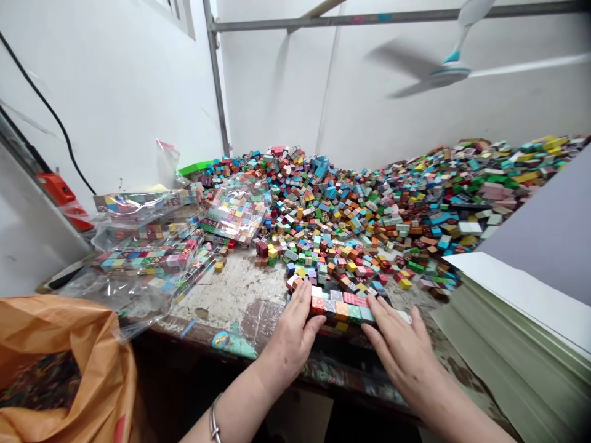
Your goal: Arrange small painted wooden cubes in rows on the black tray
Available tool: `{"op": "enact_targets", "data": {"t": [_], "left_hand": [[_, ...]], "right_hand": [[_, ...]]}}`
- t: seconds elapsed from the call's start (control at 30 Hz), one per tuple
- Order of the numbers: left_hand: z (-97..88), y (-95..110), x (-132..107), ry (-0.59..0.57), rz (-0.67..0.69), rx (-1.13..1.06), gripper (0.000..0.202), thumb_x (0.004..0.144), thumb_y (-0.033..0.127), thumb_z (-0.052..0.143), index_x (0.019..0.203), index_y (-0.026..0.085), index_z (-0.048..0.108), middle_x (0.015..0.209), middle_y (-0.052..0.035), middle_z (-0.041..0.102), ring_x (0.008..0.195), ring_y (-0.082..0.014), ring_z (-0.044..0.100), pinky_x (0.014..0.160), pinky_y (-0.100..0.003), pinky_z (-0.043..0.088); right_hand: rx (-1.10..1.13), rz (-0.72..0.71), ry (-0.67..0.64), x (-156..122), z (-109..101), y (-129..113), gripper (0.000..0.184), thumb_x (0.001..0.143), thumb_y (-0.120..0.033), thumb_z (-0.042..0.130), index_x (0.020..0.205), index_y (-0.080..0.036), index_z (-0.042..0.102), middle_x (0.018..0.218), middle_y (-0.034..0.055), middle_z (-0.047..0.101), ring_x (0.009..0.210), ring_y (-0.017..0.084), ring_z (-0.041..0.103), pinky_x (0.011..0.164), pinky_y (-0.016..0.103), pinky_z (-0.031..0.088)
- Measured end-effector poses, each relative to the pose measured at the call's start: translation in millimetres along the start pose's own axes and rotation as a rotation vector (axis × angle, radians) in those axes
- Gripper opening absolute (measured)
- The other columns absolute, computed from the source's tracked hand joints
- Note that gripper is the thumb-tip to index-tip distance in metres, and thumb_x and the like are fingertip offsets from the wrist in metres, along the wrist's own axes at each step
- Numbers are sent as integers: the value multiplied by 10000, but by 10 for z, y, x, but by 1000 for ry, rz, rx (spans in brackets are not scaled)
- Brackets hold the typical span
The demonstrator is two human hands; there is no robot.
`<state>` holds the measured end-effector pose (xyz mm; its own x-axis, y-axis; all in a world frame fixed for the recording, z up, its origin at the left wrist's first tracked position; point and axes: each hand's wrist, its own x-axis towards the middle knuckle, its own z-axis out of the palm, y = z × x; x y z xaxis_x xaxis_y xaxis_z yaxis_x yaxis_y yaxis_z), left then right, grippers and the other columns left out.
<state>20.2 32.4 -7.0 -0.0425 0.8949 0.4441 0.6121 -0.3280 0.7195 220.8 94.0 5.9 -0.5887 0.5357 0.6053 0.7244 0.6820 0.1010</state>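
Note:
Small printed cube-like blocks stand in a tight row (344, 309) near the table's front edge, partly over a dark tray or holder. My left hand (295, 326) is at the row's left end, its fingers stretched over the top and its thumb at the front. At the right end my right hand (399, 338) has its fingers laid along the blocks and its thumb in front. The row is gripped between both hands. My fingers hide its two ends. Just behind it, loose blocks (353, 267) in many colours lie scattered.
A large heap of blocks (332, 197) fills the back. Clear-wrapped block packs (148, 258) lie left, near an orange sack (106, 344). Stacked pale sheets (521, 320) stand at right. A fan (447, 74) hangs above, its blades blurred. The worn tabletop (217, 295) shows left of my hands.

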Motion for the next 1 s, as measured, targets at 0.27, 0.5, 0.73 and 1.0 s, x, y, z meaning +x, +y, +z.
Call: {"op": "enact_targets", "data": {"t": [0.27,0.5,0.73,1.0], "left_hand": [[-1,-27,7,18,47,57,565,913,289,377,1405,159,130,1444,-138,210,1341,-233,137,1084,-451,224],[-118,-124,-171,81,79,143,569,899,255,410,1401,191,150,1430,-112,264,1324,-234,223,1073,-441,268],[-184,-569,-579,264,-47,315,416,886,268,435,1291,190,387,1259,-111,502,1171,-232,471,950,-407,447],[-224,-633,-707,253,-36,337,358,885,255,448,1238,197,448,1215,-95,541,1148,-219,492,938,-388,464]], "right_hand": [[116,79,-136,8,-66,99,490,925,-346,214,1376,-157,256,1252,128,516,1192,294,426,975,636,221],[111,264,-516,666,-161,528,392,895,-335,277,987,-210,637,1032,71,655,971,226,580,860,411,395],[33,250,-685,1148,300,396,359,763,-420,517,514,-181,617,581,72,625,633,223,592,695,371,383],[161,246,-674,1163,472,590,247,807,-332,444,716,-198,631,643,14,628,613,160,580,585,262,392]]}}
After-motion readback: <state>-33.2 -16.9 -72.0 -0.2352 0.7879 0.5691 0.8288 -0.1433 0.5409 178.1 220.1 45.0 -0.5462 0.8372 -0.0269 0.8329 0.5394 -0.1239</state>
